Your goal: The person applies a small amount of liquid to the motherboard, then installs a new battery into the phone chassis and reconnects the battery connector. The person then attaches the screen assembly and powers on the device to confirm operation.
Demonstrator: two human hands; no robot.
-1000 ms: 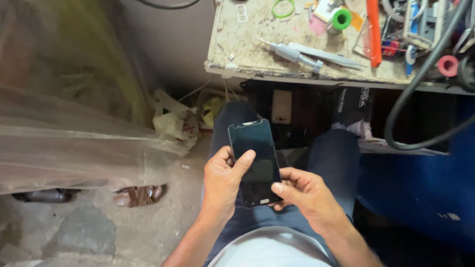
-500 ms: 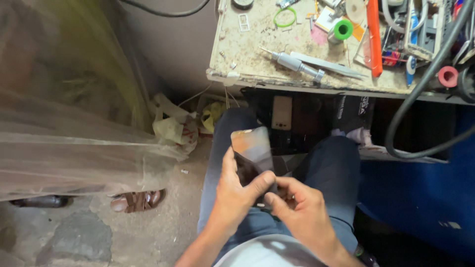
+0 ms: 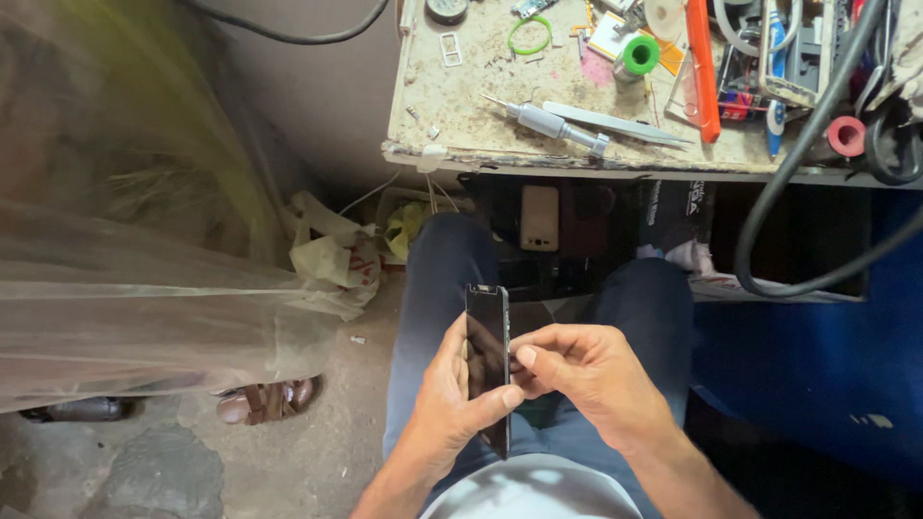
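Now the phone [image 3: 487,356] has turned on its edge; I grip it in my left hand [image 3: 452,408], right hand [image 3: 586,380] fingertips pinching its side.

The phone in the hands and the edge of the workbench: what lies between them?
In the head view, between the dark phone and the workbench edge lie the person's knees and a pale phone on a dark shelf below.

- black phone [image 3: 487,360]
- dark blue trousers [image 3: 442,288]
- orange tool [image 3: 700,67]
- green ring [image 3: 529,36]
- green tape roll [image 3: 638,55]
- black cable [image 3: 798,163]
- beige, speckled bench top [image 3: 461,106]
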